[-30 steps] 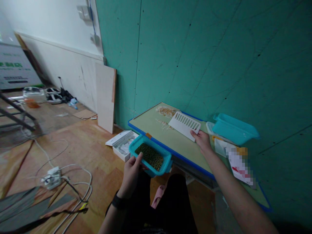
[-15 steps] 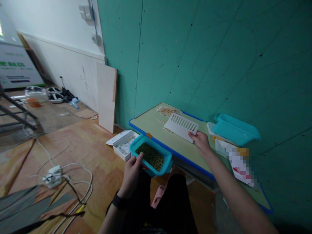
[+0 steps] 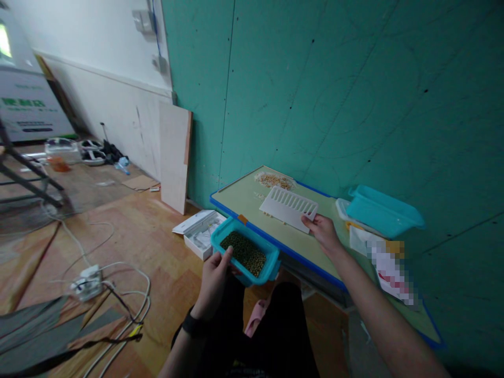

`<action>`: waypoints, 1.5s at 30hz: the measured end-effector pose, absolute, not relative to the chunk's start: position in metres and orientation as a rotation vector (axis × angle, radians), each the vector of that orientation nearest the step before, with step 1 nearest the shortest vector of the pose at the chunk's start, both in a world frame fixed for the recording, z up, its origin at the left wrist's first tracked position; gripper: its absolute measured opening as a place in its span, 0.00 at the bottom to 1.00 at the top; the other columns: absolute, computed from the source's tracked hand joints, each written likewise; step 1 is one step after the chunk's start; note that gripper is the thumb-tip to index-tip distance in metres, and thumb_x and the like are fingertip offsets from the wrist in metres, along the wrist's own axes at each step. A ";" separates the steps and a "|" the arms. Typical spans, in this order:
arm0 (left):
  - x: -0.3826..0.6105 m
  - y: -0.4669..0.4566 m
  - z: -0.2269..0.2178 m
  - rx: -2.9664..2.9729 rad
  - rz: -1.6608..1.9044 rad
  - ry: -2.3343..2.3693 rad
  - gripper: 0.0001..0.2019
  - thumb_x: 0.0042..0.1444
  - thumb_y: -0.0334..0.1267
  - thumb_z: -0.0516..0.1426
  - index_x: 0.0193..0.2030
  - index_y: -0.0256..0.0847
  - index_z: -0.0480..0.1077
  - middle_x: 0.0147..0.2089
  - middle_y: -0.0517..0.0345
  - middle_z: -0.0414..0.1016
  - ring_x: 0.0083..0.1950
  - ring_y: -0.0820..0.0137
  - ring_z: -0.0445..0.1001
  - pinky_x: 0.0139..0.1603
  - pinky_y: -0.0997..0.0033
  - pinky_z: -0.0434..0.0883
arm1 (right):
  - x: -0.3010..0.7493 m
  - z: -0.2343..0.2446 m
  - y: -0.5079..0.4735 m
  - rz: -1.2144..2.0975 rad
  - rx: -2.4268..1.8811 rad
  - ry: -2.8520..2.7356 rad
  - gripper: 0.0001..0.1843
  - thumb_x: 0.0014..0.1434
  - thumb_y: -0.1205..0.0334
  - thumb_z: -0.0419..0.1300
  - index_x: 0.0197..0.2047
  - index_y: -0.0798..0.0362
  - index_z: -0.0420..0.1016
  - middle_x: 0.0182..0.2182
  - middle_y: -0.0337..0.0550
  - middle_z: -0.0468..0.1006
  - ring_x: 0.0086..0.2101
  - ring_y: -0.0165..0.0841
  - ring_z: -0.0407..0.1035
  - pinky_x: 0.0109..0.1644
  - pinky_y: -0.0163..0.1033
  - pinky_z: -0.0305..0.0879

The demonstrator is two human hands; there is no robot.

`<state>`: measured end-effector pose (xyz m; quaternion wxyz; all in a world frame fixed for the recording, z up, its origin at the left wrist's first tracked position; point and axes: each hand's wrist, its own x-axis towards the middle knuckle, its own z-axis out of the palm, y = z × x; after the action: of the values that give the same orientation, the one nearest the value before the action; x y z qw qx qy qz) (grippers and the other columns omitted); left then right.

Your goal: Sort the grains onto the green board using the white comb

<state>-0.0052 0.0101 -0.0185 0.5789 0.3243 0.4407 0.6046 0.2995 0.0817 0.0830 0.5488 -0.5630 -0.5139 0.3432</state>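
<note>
A green panel wall point(image 3: 346, 68) fills the far right, with a pale board point(image 3: 173, 157) standing upright at its left end. Near left, white cables point(image 3: 149, 286) lie around a power strip point(image 3: 87, 283) on the wooden floor point(image 3: 157, 236); beyond stands a dark metal frame point(image 3: 29, 186).

Smooth plastic on the near turquoise tub point(image 3: 272, 266), faintly glossy, and the beans point(image 3: 244, 253) inside make a grainy surface! The white slotted plate point(image 3: 286, 212) looks like smooth, matt plastic. Dull tabletop point(image 3: 236, 197), shinier blue edging point(image 3: 307, 262); over left, a leaning board point(image 3: 173, 157), wooden-looking, flat-finished; far side, the teal wall point(image 3: 315, 94), matt, scuffed.
</note>
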 end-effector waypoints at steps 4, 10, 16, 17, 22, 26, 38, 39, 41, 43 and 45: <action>-0.005 0.009 -0.018 0.754 1.411 1.020 0.26 0.48 0.62 0.67 0.23 0.41 0.68 0.18 0.61 0.72 0.20 0.71 0.71 0.23 0.74 0.68 | 0.297 0.081 0.080 0.794 -1.323 -1.241 0.33 0.35 0.35 0.75 0.34 0.55 0.83 0.33 0.47 0.85 0.35 0.42 0.79 0.47 0.48 0.74; -0.003 0.007 -0.013 0.728 1.411 1.022 0.25 0.47 0.61 0.68 0.23 0.41 0.67 0.18 0.62 0.72 0.20 0.71 0.71 0.23 0.74 0.68 | 0.294 0.087 0.069 0.693 -1.358 -1.309 0.33 0.38 0.33 0.73 0.35 0.56 0.83 0.34 0.50 0.85 0.37 0.44 0.79 0.47 0.49 0.74; -0.003 0.007 -0.014 0.724 1.414 1.044 0.25 0.46 0.61 0.68 0.24 0.40 0.68 0.18 0.62 0.72 0.20 0.70 0.71 0.23 0.73 0.68 | 0.306 0.090 0.002 0.195 -1.578 -1.281 0.31 0.53 0.33 0.64 0.41 0.55 0.83 0.37 0.51 0.86 0.39 0.46 0.80 0.45 0.45 0.73; -0.002 0.007 -0.014 0.727 1.420 1.042 0.25 0.46 0.61 0.68 0.25 0.40 0.68 0.18 0.62 0.71 0.20 0.71 0.71 0.23 0.74 0.68 | 0.308 0.089 -0.013 0.061 -1.651 -1.276 0.31 0.54 0.33 0.62 0.40 0.55 0.84 0.35 0.52 0.86 0.38 0.46 0.80 0.42 0.44 0.72; 0.000 0.005 -0.015 0.715 1.441 1.015 0.24 0.46 0.60 0.68 0.27 0.40 0.69 0.20 0.63 0.72 0.21 0.71 0.71 0.24 0.73 0.70 | 0.301 0.083 -0.060 -0.223 -1.826 -1.337 0.33 0.59 0.31 0.56 0.34 0.54 0.85 0.29 0.54 0.85 0.32 0.47 0.79 0.30 0.41 0.68; 0.002 0.006 -0.014 0.706 1.436 1.016 0.24 0.47 0.60 0.68 0.26 0.40 0.69 0.19 0.63 0.72 0.20 0.71 0.71 0.24 0.73 0.70 | 0.283 0.074 -0.070 -0.236 -1.765 -1.434 0.31 0.61 0.33 0.56 0.35 0.52 0.85 0.32 0.54 0.85 0.32 0.46 0.81 0.32 0.40 0.70; -0.002 0.008 -0.011 0.695 1.438 1.038 0.25 0.43 0.61 0.69 0.24 0.41 0.68 0.18 0.63 0.71 0.20 0.69 0.72 0.22 0.72 0.69 | 0.295 0.080 -0.063 -0.436 -1.802 -1.352 0.37 0.62 0.29 0.51 0.33 0.53 0.85 0.27 0.55 0.84 0.27 0.45 0.79 0.28 0.41 0.67; -0.002 0.008 -0.011 0.700 1.442 1.043 0.25 0.44 0.61 0.69 0.24 0.41 0.67 0.18 0.63 0.71 0.20 0.70 0.72 0.22 0.72 0.69 | 0.297 0.080 -0.062 -0.421 -1.805 -1.372 0.37 0.62 0.29 0.51 0.32 0.53 0.85 0.28 0.55 0.84 0.27 0.45 0.79 0.28 0.41 0.67; -0.001 0.008 -0.012 0.718 1.445 1.059 0.25 0.45 0.60 0.68 0.24 0.41 0.67 0.18 0.63 0.71 0.19 0.70 0.72 0.22 0.72 0.68 | 0.293 0.076 -0.066 -0.397 -1.791 -1.415 0.35 0.63 0.31 0.53 0.34 0.53 0.86 0.30 0.56 0.85 0.30 0.46 0.80 0.31 0.41 0.70; 0.000 0.008 -0.013 0.738 1.444 1.064 0.25 0.46 0.60 0.68 0.24 0.41 0.67 0.18 0.63 0.71 0.20 0.70 0.72 0.23 0.72 0.69 | 0.281 0.071 -0.074 -0.367 -1.752 -1.478 0.30 0.64 0.35 0.55 0.36 0.52 0.86 0.34 0.55 0.86 0.34 0.46 0.81 0.36 0.41 0.72; 0.001 0.008 -0.013 0.749 1.441 1.064 0.25 0.48 0.60 0.67 0.24 0.41 0.67 0.18 0.63 0.71 0.20 0.69 0.73 0.23 0.72 0.69 | 0.265 0.067 -0.081 -0.317 -1.692 -1.551 0.25 0.65 0.40 0.57 0.40 0.51 0.86 0.38 0.54 0.86 0.38 0.46 0.82 0.41 0.41 0.74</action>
<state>0.0006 0.0082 -0.0127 0.5644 0.3185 0.4524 0.6126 0.2648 -0.0812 0.0669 0.4007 -0.6691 -0.6132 -0.1255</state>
